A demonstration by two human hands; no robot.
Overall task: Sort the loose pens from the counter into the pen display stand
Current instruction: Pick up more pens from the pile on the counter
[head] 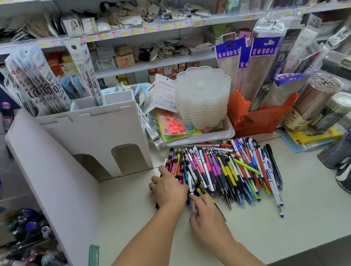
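Pens, loose, mixed colours, lie heaped on the counter, just right of the white display stand. Left hand rests palm-down on the heap's left edge, fingers spread flat, gripping nothing. Right hand, close beside it at the heap's near corner, looks pinched on a white pen with blue tip; blur makes the grip uncertain. Step looks like gathering a first batch. Next move likely needs matching pens bunched, lifted, carried left to the stand's arched openings. White tray with stacked clear lids sits behind the heap.
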